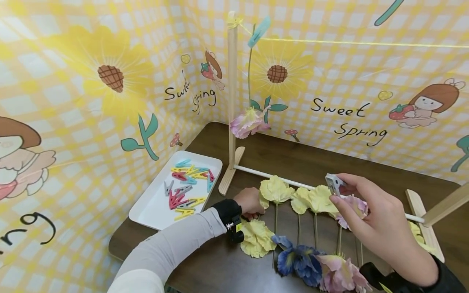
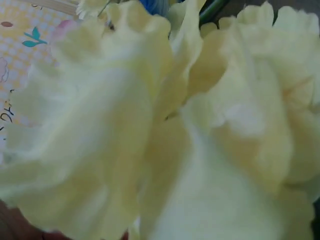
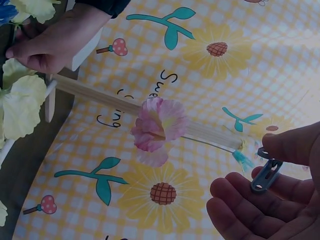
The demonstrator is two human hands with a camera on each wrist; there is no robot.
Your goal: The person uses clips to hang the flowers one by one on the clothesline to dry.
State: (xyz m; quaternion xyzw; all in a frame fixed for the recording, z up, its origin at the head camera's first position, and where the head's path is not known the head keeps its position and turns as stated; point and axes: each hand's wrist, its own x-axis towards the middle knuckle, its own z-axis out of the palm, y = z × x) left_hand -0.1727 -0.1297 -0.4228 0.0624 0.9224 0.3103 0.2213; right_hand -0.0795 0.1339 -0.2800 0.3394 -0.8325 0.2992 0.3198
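My left hand (image 1: 250, 201), fingers curled, pinches the stem of a ruffled yellow flower (image 1: 257, 239) low over the table; the fingertips are partly hidden. Yellow petals (image 2: 100, 125) fill the left wrist view. Right of that hand lies another yellow flower (image 1: 275, 189). My right hand (image 1: 381, 219) is raised over the flowers and holds a grey clothespin (image 1: 333, 185) between thumb and fingers. In the right wrist view the clothespin (image 3: 266, 175) lies against the fingers. A pink flower (image 1: 247, 123) hangs head down from a yellow string (image 1: 329, 41), held by a teal clothespin (image 1: 259, 32).
A white tray (image 1: 154, 203) with several coloured clothespins stands on the left. A wooden post (image 1: 232, 93) and white rod (image 1: 256, 171) form a frame. Blue (image 1: 300, 260) and pink (image 1: 340, 273) flowers lie at the front. A printed cloth (image 1: 176, 24) closes off the back and left.
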